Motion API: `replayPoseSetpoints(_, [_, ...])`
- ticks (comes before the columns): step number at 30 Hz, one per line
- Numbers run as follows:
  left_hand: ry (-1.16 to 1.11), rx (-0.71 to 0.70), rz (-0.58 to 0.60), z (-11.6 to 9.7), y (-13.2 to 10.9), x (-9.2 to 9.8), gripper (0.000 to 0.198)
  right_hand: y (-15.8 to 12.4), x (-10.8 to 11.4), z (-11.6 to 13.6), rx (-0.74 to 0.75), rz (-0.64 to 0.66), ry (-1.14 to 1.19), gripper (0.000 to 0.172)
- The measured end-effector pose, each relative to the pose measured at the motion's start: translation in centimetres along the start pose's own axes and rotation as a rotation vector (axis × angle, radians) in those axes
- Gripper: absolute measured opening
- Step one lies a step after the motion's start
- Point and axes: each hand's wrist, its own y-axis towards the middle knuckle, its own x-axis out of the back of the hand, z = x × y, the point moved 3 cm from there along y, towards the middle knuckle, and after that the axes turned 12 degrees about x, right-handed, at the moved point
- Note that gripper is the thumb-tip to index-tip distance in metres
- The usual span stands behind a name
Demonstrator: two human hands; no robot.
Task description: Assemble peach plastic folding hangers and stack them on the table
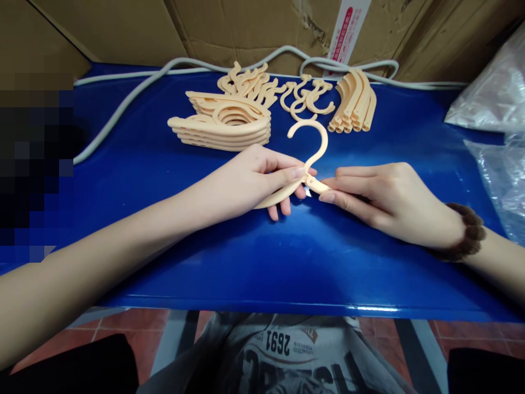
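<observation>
Between my hands, above the blue table (266,268), is a cream plastic clothes hanger (319,148) with its hook pointing up. My left hand (250,178) pinches it where the hook meets the arm; one hanger arm runs back under that palm. With thumb and fingers closed, my right hand (394,197) grips the short arm piece on the other side of the joint. The far end of this piece is hidden by the fingers. Behind my left hand lies a stack of cream hanger parts (221,131).
Loose hooks (305,98) and a bundle of curved hanger arms (353,104) lie at the back, by more curved pieces (248,82). A white cable (135,98) runs along the cardboard (246,27). Clear plastic bags (492,98) are at the right.
</observation>
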Motion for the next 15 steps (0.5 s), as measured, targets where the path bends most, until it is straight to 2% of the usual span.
replayPoseSetpoints(15, [0.015,0.024,-0.019,-0.75,-0.36,-0.60,0.026,0.15,0.28,0.48,-0.022,0.011,0.017,0.044])
